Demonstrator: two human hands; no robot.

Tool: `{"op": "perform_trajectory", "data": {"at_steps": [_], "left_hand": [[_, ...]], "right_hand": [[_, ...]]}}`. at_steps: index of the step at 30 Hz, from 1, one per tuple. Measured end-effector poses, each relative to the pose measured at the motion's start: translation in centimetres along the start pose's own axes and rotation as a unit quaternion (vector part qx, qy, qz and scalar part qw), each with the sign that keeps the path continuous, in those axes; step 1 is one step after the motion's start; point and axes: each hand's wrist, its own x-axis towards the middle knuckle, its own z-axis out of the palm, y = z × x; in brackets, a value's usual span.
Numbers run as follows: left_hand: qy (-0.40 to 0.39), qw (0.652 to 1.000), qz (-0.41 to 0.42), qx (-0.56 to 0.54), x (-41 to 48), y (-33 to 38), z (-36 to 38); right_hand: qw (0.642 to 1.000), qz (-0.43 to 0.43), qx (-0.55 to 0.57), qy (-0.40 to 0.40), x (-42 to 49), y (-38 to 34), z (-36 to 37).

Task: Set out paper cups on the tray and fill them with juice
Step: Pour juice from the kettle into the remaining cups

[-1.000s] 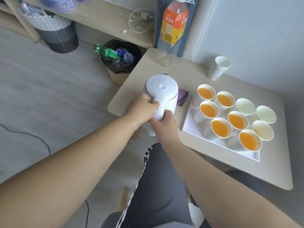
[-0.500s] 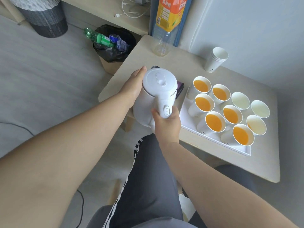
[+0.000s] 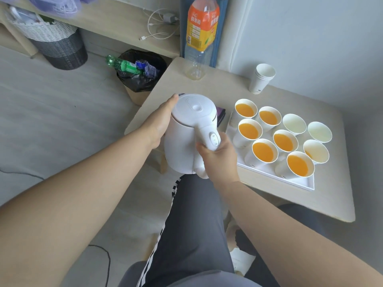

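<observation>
Pale wood tabletop point(image 3: 228, 88) is seen from above, with a white tray point(image 3: 290, 181) laid toward its right side. Nine paper cups point(image 3: 263, 152) are set on the tray; six are filled with orange juice point(image 3: 245, 110), and three look pale inside (one shows a trace of orange). A white kettle point(image 3: 186, 141) is held upright just left of the tray. Its handle is gripped by the right hand point(image 3: 219, 156), fingers curled round it, and its side is pressed by the left hand point(image 3: 161, 125), fingers straight. A juice bottle point(image 3: 202, 32) and a stack of spare cups point(image 3: 262, 78) are stood at the far edge.
</observation>
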Motion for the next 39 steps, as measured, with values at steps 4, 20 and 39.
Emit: {"op": "perform_trajectory", "data": {"at_steps": [4,20,39], "left_hand": [[0.005,0.999,0.03,0.015,-2.6,0.7,0.0],[-0.071,0.99,0.104,0.058,-13.9,3.3,12.0],[-0.211,0.976,0.041,0.048,-13.2,9.7,28.0]], "right_hand": [[1.0,-0.027,-0.004,0.008,-2.0,-1.3,-2.1],[0.972,-0.11,-0.048,0.203,-10.7,-3.1,-17.3],[0.963,-0.09,-0.076,0.241,-5.1,-5.6,-36.2]]}}
